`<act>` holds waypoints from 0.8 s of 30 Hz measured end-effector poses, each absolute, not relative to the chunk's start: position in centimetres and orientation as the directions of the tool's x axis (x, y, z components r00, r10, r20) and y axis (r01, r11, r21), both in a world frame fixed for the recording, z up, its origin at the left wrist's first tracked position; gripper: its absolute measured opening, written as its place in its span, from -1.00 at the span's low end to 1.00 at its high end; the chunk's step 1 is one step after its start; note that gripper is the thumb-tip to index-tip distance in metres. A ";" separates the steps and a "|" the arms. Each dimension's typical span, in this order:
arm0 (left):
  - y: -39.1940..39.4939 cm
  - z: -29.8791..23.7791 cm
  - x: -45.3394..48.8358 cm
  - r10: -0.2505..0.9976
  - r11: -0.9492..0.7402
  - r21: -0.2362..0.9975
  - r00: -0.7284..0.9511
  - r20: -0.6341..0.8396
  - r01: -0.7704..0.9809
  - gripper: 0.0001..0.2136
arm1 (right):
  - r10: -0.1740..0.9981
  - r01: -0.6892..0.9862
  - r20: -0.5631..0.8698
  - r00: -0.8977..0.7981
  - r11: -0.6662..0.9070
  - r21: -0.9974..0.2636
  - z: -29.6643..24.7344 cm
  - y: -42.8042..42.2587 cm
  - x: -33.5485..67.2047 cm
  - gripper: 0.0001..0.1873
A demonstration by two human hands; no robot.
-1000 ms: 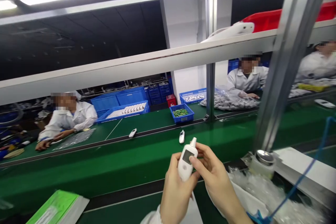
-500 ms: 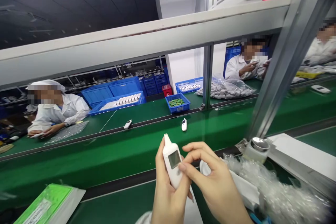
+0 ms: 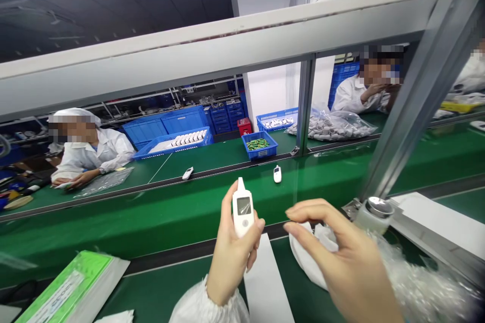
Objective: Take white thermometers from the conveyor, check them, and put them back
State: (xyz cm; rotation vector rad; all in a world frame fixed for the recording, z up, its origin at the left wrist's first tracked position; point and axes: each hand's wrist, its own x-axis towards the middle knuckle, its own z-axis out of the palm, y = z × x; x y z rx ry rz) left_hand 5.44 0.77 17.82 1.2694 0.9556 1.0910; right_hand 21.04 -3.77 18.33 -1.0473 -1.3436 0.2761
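My left hand [image 3: 235, 250] grips a white ear thermometer [image 3: 243, 216] upright, its narrow probe tip pointing up and its grey screen and round button facing me. The thumb lies along the lower right side. To the right, my right hand [image 3: 341, 252] hangs apart from the thermometer, fingers curved, thumb and index tips close with a small gap between them. I see nothing between those tips. Below the hands lie a white strip-like sheet [image 3: 267, 282] and a white cloth-like item [image 3: 308, 257], partly hidden behind my right hand.
Two more thermometers lie ahead, one on the green belt [image 3: 278, 174], another by its far edge [image 3: 188, 173]. Beyond are a blue bin of green parts [image 3: 259, 145] and co-workers in white. A green-topped stack [image 3: 64, 287] is left; a metal-capped bottle [image 3: 375, 212] and clear plastic [image 3: 428, 272] are right.
My right hand has moved away from the thermometer's front, to the right. The thermometer has turned more squarely toward me, so its button now shows. The view has shifted slightly.
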 end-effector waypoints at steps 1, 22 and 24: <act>0.4 18.1 5.4 0.963 0.004 0.994 0.269 0.026 -0.110 -0.22 | 0.699 0.425 0.679 0.223 0.557 -0.713 18.0 -3.3 20.7 -0.90; -0.9 18.5 4.5 0.795 0.268 0.951 0.593 -0.129 -0.153 -0.30 | 0.717 -0.155 0.265 0.644 0.462 -0.873 16.6 -1.0 20.9 -0.78; -0.7 19.0 3.9 0.807 0.288 0.941 0.574 -0.140 -0.176 -0.24 | 0.641 -0.202 0.200 0.741 0.497 -0.844 17.1 -1.0 22.6 -0.77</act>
